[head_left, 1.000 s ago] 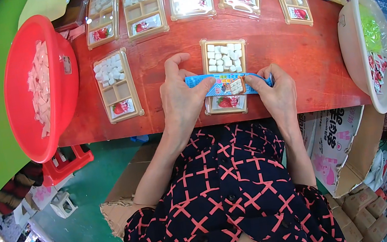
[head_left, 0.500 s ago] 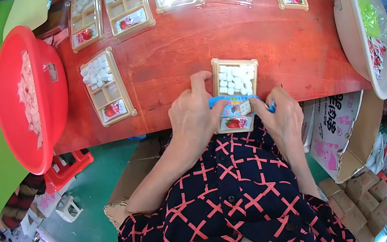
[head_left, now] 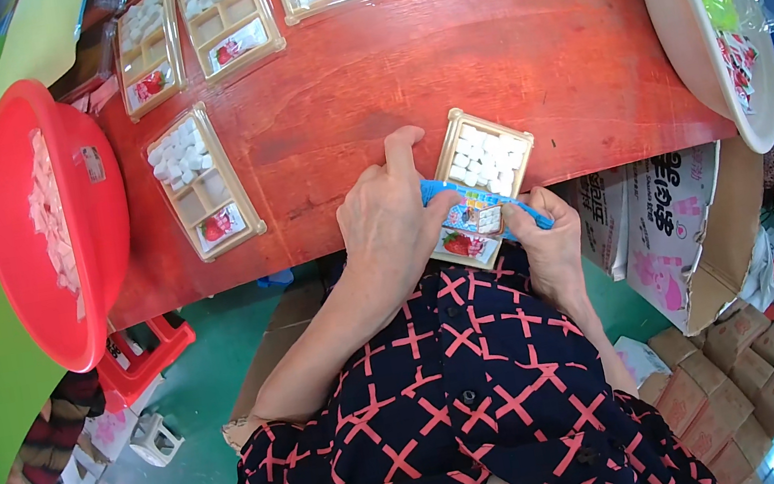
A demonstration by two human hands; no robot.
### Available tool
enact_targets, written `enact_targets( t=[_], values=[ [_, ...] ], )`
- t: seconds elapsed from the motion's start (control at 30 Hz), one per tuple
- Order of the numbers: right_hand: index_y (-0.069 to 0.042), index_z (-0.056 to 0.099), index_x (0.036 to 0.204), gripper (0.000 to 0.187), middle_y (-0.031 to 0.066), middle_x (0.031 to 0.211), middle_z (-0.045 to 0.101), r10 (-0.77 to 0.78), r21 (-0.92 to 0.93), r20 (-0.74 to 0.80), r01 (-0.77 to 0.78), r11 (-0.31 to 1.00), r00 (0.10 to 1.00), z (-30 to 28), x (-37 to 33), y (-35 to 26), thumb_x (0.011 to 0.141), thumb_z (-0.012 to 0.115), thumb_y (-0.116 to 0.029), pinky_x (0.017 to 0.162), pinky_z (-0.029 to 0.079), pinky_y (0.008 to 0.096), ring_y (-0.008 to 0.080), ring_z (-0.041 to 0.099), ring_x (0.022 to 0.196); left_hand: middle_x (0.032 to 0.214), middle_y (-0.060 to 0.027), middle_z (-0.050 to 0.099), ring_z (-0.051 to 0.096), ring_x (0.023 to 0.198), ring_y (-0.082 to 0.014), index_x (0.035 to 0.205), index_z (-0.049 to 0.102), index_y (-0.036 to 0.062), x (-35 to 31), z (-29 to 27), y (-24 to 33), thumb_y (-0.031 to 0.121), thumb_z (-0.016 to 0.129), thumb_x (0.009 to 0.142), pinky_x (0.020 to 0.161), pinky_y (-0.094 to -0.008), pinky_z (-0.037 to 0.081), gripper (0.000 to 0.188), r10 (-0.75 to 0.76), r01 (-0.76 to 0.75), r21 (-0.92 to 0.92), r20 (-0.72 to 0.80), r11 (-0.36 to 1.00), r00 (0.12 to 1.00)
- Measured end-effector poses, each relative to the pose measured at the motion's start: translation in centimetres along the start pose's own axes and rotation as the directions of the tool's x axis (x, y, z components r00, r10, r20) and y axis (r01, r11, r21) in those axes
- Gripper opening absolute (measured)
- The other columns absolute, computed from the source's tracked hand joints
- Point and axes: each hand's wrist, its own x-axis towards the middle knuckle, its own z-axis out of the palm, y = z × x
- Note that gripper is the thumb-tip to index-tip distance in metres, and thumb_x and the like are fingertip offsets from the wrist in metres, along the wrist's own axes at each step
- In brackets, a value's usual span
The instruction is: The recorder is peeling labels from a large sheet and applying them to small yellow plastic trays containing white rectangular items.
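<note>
A beige compartment tray [head_left: 525, 147] lies tilted at the table's near edge, close to my body. White marshmallow-like pieces [head_left: 485, 157] fill its far section, and a strawberry-printed sachet [head_left: 461, 243] sits in its near end. Across the middle runs a blue printed wrapper band [head_left: 466, 208]. My left hand [head_left: 385, 217] grips the band and tray from the left, thumb on top and index finger stretched out. On the other side my right hand [head_left: 551, 238] pinches the band's right end between thumb and fingers. The fingertips under the tray are hidden.
At the left stands a red basin [head_left: 106, 226] with pale pink strips. A white basin [head_left: 678, 34] at the right holds green items and sachets. One filled tray [head_left: 252, 218] lies left of my hands; several more line the far side. An open cardboard box [head_left: 675, 237] stands below right.
The tray has turned clockwise, its far end swinging right. The band's right end has dropped lower, and my right hand has moved slightly down and left with it. The whole view has shifted a little.
</note>
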Motion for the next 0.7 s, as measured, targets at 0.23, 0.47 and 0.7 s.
enact_targets(
  t=[0.23, 0.47, 0.7],
  values=[
    [-0.01, 0.029, 0.061, 0.04, -0.0007, 0.064, 0.047, -0.231, 0.055, 0.076, 0.227, 0.972, 0.97, 0.0, -0.2, -1.3, 0.082, 0.06, 0.004, 0.053, 0.032, 0.02, 0.0027, 0.035, 0.061, 0.083, -0.0117, 0.059, 0.056, 0.085, -0.0306, 0.114, 0.048, 0.0079, -0.4, -0.4, 0.2, 0.026, 0.081, 0.065, 0.072, -0.0398, 0.043, 0.062, 0.218, -0.17, 0.145, -0.445, 0.975, 0.868],
    [-0.009, 0.028, 0.06, 0.041, -0.0009, 0.063, 0.047, -0.406, -0.033, 0.144, 0.415, 0.909, 0.902, 0.4, 0.6, -2.7, 0.08, 0.061, 0.005, 0.051, 0.03, 0.0195, 0.0019, 0.035, 0.06, 0.081, -0.0099, 0.056, 0.051, 0.082, -0.0281, 0.084, 0.063, 0.0034, -1.3, -0.2, 0.8, 0.017, 0.073, 0.074, 0.072, -0.0382, 0.04, 0.019, 0.152, -0.19, -0.097, -0.31, 0.977, 0.938],
    [-0.01, 0.028, 0.06, 0.042, -0.0003, 0.063, 0.049, -0.398, 0.0, 0.173, 0.405, 0.915, 0.901, -0.3, 1.4, -2.5, 0.077, 0.062, 0.006, 0.049, 0.029, 0.0195, 0.0017, 0.035, 0.059, 0.084, -0.0081, 0.06, 0.058, 0.082, -0.0124, 0.103, 0.061, -0.0008, -1.2, 0.7, 1.1, 0.01, 0.055, 0.091, 0.073, -0.0246, 0.048, 0.017, -0.083, 0.155, -0.806, 0.131, 0.572, 0.988]
  ],
)
